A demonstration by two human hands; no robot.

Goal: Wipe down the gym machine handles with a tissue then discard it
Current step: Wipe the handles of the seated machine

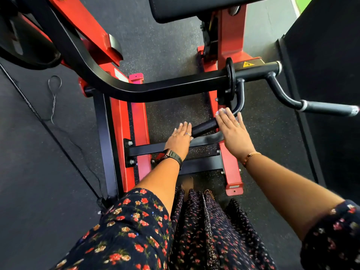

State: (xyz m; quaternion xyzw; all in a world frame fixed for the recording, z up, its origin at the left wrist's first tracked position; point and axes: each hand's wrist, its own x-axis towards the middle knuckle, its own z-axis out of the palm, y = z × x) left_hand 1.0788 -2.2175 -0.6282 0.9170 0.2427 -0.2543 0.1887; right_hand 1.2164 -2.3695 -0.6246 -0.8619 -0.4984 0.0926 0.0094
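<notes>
Left hand [180, 138]: your fingers lie straight, released, at the handle [204, 127] end, frame centre.
Right hand [232, 131]: flat, pressing tissue [222, 111] on it.

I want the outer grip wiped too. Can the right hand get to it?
Probably yes: the right hand, tissue at its fingertips, rests on the near handle, and the outer grip juts out to its right, nothing between.
</notes>
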